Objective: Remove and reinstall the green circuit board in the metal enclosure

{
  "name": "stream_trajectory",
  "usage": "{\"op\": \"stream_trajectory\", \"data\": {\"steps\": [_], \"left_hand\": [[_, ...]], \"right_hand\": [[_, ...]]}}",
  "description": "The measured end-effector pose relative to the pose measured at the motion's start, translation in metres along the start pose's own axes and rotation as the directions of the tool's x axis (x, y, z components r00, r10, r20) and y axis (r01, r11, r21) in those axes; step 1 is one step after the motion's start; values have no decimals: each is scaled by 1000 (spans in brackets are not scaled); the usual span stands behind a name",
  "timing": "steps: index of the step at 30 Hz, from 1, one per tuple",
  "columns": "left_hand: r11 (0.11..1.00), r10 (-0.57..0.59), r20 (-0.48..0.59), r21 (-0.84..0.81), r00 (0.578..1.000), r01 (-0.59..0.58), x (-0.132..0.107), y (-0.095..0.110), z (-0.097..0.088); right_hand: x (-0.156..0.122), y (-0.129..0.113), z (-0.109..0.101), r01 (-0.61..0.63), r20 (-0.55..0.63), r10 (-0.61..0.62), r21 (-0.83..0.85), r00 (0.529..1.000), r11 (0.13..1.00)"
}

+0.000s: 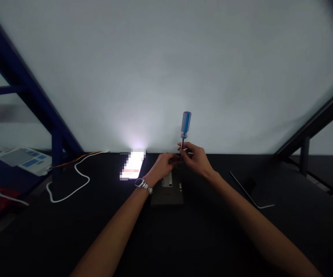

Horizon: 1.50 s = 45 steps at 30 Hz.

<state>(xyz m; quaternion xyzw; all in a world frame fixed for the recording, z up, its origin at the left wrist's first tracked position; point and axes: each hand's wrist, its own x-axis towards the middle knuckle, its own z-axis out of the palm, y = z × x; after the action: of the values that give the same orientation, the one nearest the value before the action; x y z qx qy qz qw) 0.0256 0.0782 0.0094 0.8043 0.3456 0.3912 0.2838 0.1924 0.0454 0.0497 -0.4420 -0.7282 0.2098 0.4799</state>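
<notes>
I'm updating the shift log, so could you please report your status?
Right hand pinching blue-handled metal screwdriver by its shaft, handle up. Left hand over dark, flat, rectangular device, hiding its far end. Glowing rectangular screen to the left, apart.

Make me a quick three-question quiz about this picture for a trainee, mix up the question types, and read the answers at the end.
1. Multiple choice: How does the right hand hold the screwdriver with the blue-and-clear handle?
A) By the handle, tip up
B) By the metal shaft, handle up
C) Flat across the open palm

2. True or false: As the wearer sees it, the brightly glowing rectangular screen is to the left of the flat, dark rectangular case.

3. Fill in the blank: The silver metal-banded watch is worn on the ____ wrist.

Key: 1. B; 2. True; 3. left
</notes>
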Motion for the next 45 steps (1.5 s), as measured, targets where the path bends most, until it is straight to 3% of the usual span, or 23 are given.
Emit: {"op": "stream_trajectory", "data": {"steps": [7,15,22,26,29,36,45], "left_hand": [[996,-70,-104,39,992,75,-1,2,5],[999,-5,64,46,998,2,-1,0,-3],[998,-69,-71,6,995,70,-1,2,6],[999,-40,-50,0,998,40,-3,4,2],[1000,-9,-7,-24,1000,8,-9,7,-4],[996,-54,2,78,999,54,-22,12,-9],[997,-76,26,26,997,76,-41,12,-19]], "right_hand": [[0,2,3,-29,-64,28,-14,998,999],[0,4,1,-8,20,8,-4,1000,1000],[0,1,1,-69,-55,68,-27,996,997],[1,1,1,-73,-52,73,-4,996,997],[2,1,-2,-89,-72,93,54,993,995],[-1,-2,-4,-139,-118,181,300,976,944],[-12,-10,-10,-135,-225,269,479,936,868]]}}
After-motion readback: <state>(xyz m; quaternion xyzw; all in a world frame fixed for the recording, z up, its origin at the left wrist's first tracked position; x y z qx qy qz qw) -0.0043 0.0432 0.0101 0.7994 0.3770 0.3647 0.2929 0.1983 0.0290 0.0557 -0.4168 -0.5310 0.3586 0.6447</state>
